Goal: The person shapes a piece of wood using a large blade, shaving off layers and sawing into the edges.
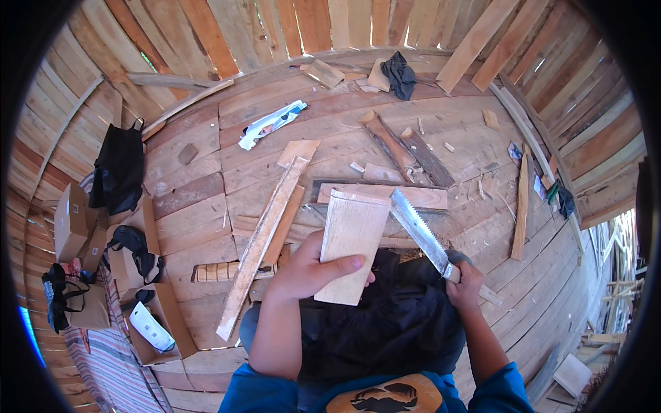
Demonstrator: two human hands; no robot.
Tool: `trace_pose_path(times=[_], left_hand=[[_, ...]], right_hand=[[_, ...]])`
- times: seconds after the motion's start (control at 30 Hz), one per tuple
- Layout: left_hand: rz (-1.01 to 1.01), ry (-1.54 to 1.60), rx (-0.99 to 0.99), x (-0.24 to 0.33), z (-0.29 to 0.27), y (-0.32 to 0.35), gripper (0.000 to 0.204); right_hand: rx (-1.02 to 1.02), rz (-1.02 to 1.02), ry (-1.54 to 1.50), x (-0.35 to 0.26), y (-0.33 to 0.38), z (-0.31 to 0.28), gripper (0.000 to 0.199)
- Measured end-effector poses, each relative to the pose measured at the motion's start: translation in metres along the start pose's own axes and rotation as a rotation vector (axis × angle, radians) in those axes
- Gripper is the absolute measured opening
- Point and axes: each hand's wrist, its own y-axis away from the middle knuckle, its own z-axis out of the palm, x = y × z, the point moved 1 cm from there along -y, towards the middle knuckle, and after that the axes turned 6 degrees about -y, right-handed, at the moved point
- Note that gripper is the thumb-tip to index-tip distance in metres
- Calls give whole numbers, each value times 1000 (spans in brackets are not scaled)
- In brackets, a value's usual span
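— Where is the pale board (352,242)?
— Over the lap, above the plank floor (206,193); the left hand (310,270) clamps its lower left edge, thumb across the face.
— And the saw (421,233)?
— The right hand (465,283) is wrapped around its handle, blade along the board's right edge.
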Motion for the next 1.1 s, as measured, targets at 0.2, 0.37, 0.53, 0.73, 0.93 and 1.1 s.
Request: trace_pose_path(times=[0.2, 0.37, 0.53, 0.73, 0.93, 1.1], left_hand=[[-154, -548, 293, -30, -35, -30, 41], [-228, -1045, 310, -83, -61, -60, 45], [-339, -1341, 193, -97, -40, -95, 43], [-341, -1443, -74, -112, -30, -194, 53], [-325, -1578, 26, -146, -50, -263, 60], [-151, -1541, 187, -168, -37, -259, 69]], right_hand=[[-11, -9, 11, 2, 2, -2, 16], [-104, 110, -96, 12, -3, -14, 27], [-223, 454, -341, 39, -27, -40, 32], [-257, 502, -495, 103, -41, -13, 21], [-434, 393, -429, 123, -63, 25, 16], [-452, 402, -403, 144, -62, 50, 13]])
